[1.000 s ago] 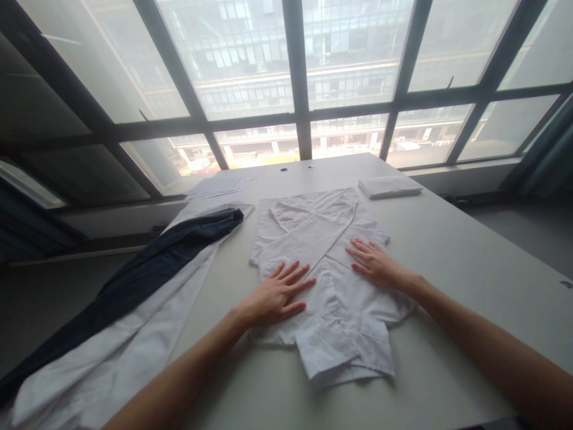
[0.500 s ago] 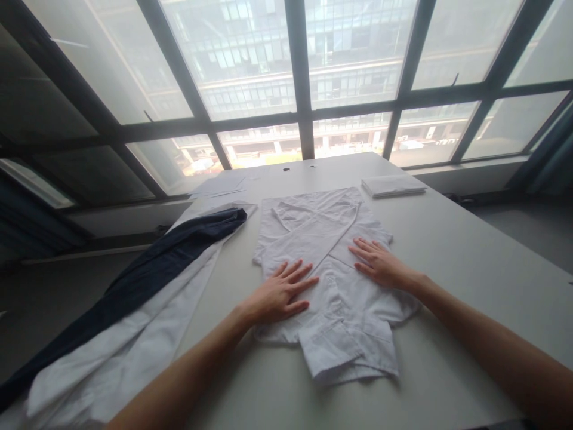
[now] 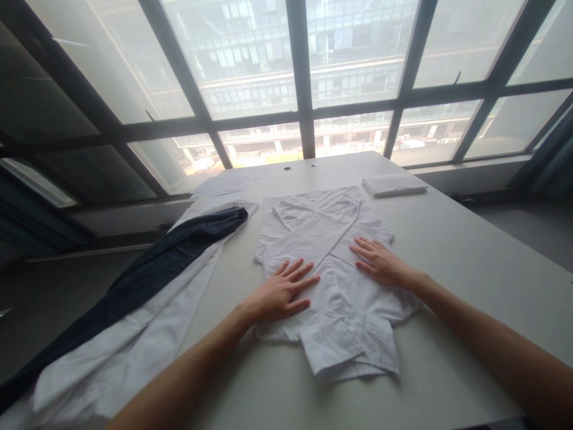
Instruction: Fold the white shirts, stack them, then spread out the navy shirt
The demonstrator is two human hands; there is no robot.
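Observation:
A white shirt [image 3: 308, 230] lies partly folded on the white table [image 3: 456, 257], its fabric crossing in folds at the far end. One cuffed sleeve [image 3: 333, 349] points toward me at the near end. My left hand [image 3: 284, 291] rests flat on the shirt's left side, fingers spread. On the right side, my right hand [image 3: 378, 263] is laid flat too, with its fingers stretched out. Neither hand grips the cloth. Some of the shirt is hidden beneath my palms.
Dark navy cloth [image 3: 179, 254] lies over white cloth [image 3: 134, 337] along the table's left edge. A flat folded white stack [image 3: 394, 184] sits at the back right. Papers [image 3: 219, 185] lie at the back left. Large windows [image 3: 349, 54] rise behind the table.
Almost nothing differs: both hands stay flat in the same places on the shirt. The whole view has shifted very slightly.

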